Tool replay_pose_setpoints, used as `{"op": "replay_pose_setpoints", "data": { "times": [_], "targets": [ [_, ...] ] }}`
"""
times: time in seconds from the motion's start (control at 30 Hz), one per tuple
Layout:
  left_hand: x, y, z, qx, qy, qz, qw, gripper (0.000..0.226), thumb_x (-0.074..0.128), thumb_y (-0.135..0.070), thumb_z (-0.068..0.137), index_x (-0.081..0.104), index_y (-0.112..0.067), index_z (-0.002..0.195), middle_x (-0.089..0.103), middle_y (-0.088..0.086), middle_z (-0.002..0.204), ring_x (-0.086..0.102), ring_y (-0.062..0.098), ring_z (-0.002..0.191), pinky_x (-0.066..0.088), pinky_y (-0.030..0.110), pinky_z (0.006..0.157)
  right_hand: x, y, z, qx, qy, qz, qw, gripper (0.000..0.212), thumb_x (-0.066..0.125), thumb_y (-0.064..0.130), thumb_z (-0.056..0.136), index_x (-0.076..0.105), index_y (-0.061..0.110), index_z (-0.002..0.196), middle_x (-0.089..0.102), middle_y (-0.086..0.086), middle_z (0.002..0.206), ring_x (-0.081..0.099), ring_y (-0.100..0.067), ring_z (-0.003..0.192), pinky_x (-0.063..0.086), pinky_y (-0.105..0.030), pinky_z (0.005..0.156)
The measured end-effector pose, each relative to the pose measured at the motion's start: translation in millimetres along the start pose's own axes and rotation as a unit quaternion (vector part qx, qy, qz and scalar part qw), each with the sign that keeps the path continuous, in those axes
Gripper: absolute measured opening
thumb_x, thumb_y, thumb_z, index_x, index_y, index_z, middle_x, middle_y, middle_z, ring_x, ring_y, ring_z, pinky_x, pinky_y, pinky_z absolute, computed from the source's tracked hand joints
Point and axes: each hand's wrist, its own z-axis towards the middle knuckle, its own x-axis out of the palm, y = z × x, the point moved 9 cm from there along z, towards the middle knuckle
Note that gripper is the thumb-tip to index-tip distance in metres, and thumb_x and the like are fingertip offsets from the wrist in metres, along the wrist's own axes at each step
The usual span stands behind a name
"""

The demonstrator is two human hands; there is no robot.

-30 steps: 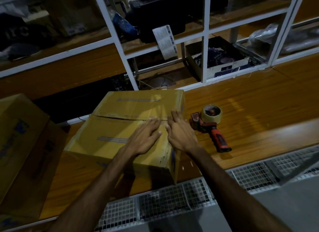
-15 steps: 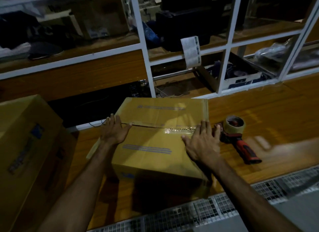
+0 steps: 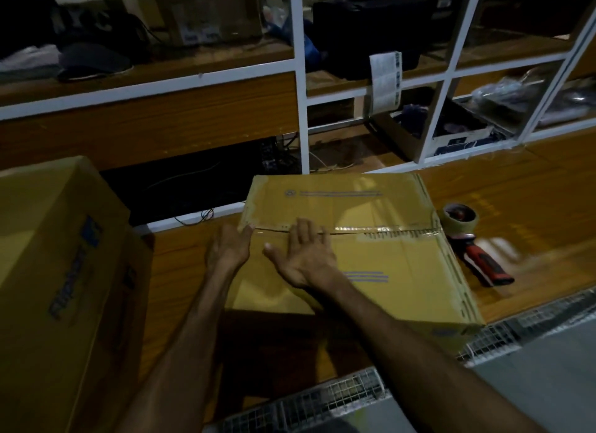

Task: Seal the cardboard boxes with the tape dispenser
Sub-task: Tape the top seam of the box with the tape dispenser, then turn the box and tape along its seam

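cardboard box (image 3: 371, 271) closed, seam taped; contents hidden.

Wooden bench (image 3: 516, 187) with a taped cardboard box (image 3: 387, 271), a tape dispenser (image 3: 471, 239) just beside, larger boxes (image 3: 58, 287) at left.

The cardboard box (image 3: 371, 255) is yellow-brown, with pale blue-grey printed stripes on its flaps and glossy clear tape (image 3: 383, 229) along its seam. Just right of it the tape dispenser (image 3: 474, 249) has a red-and-black handle and a tan roll — all on an orange-brown wood-grain tabletop (image 3: 532, 207). Left of the box, a second yellow carton (image 3: 61, 271) carries blue lettering.
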Motion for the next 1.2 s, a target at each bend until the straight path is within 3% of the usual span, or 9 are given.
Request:
{"op": "replay_pose_setpoints", "data": {
  "times": [0.17, 0.33, 0.47, 0.67, 0.8, 0.93, 1.03, 1.1, 1.2],
  "targets": [
    [3, 19, 4, 0.005, 0.036, -0.059, 0.998, 0.065, 0.048, -0.071, 0.094, 0.065, -0.013, 0.069, 0.069, 0.015, 0.074, 0.065, 0.033, 0.067, 0.049, 0.042, 0.061, 6, 73, 16, -0.073, 0.013, 0.077, 0.994, 0.089, 0.002, 0.075, 0.101, 0.007, 0.019, 0.170, -0.006, 0.000, 0.178, -0.010, -0.020, 0.164, -0.011, -0.052, 0.130],
    [3, 23, 2, -0.010, 0.037, -0.068, 0.997, 0.065, 0.048, -0.061, 0.103, 0.059, -0.011, 0.064, 0.061, 0.008, 0.063, 0.061, 0.030, 0.060, 0.046, 0.038, 0.058, 0, 27, 2, -0.106, 0.015, 0.013, 0.994, 0.087, 0.009, 0.075, 0.103, 0.008, 0.020, 0.170, -0.002, 0.003, 0.178, -0.003, -0.016, 0.164, -0.001, -0.046, 0.132],
    [-1, 16, -5, -0.004, 0.021, -0.047, 0.999, 0.063, 0.046, -0.055, 0.106, 0.038, -0.018, 0.056, 0.037, 0.002, 0.055, 0.037, 0.021, 0.051, 0.024, 0.032, 0.055, -19, -67, -22, -0.032, -0.010, -0.036, 0.999, 0.088, 0.009, 0.077, 0.102, 0.013, 0.021, 0.170, 0.005, 0.004, 0.178, 0.004, -0.018, 0.164, 0.007, -0.049, 0.132],
    [1, 18, -3, 0.004, 0.016, -0.034, 0.999, 0.063, 0.043, -0.053, 0.108, 0.038, -0.018, 0.056, 0.034, 0.002, 0.054, 0.032, 0.020, 0.047, 0.022, 0.030, 0.053, -53, -200, -71, 0.128, -0.029, -0.107, 0.986, 0.103, -0.005, 0.085, 0.093, 0.006, 0.018, 0.170, -0.003, -0.002, 0.178, -0.002, -0.019, 0.164, -0.005, -0.055, 0.131],
    [2, 18, -4, 0.013, 0.020, -0.031, 0.999, 0.062, 0.041, -0.054, 0.108, 0.042, -0.018, 0.058, 0.034, 0.002, 0.054, 0.034, 0.020, 0.048, 0.024, 0.031, 0.052, -63, -229, -81, 0.208, -0.054, -0.070, 0.974, 0.107, 0.004, 0.086, 0.094, 0.003, 0.010, 0.169, -0.007, -0.009, 0.178, -0.006, -0.025, 0.164, 0.000, -0.055, 0.131],
    [-2, 17, -5, 0.018, 0.004, -0.031, 0.999, 0.065, 0.042, -0.057, 0.107, 0.044, -0.015, 0.058, 0.037, 0.003, 0.054, 0.036, 0.022, 0.048, 0.025, 0.032, 0.053, -67, -229, -79, 0.237, -0.073, 0.001, 0.969, 0.109, 0.022, 0.083, 0.098, 0.001, 0.001, 0.167, -0.007, -0.021, 0.176, 0.005, -0.037, 0.163, 0.014, -0.055, 0.131],
    [-16, 6, -17, 0.045, -0.018, 0.014, 0.999, 0.059, 0.046, -0.049, 0.108, 0.051, -0.011, 0.064, 0.049, 0.004, 0.058, 0.046, 0.023, 0.048, 0.029, 0.027, 0.050, -76, -240, -72, 0.269, -0.071, 0.034, 0.960, 0.116, 0.037, 0.085, 0.093, 0.014, -0.004, 0.164, 0.015, -0.028, 0.172, 0.031, -0.047, 0.154, 0.031, -0.060, 0.121],
    [-25, -17, -36, 0.085, -0.052, 0.093, 0.991, 0.047, 0.045, -0.035, 0.110, 0.058, -0.009, 0.074, 0.057, 0.008, 0.066, 0.053, 0.022, 0.053, 0.034, 0.028, 0.047, -83, -253, -66, 0.275, -0.061, 0.041, 0.959, 0.122, 0.032, 0.096, 0.079, 0.040, 0.000, 0.153, 0.047, -0.029, 0.154, 0.055, -0.047, 0.133, 0.046, -0.061, 0.110],
    [-23, -47, -76, 0.134, -0.093, 0.231, 0.959, 0.029, 0.044, -0.027, 0.105, 0.065, -0.007, 0.104, 0.068, 0.014, 0.101, 0.066, 0.029, 0.079, 0.049, 0.037, 0.063, -97, -264, -59, 0.251, -0.041, 0.101, 0.962, 0.082, 0.040, 0.084, 0.092, 0.069, 0.010, 0.111, 0.073, -0.017, 0.107, 0.071, -0.033, 0.093, 0.060, -0.049, 0.087]
  ]
}}
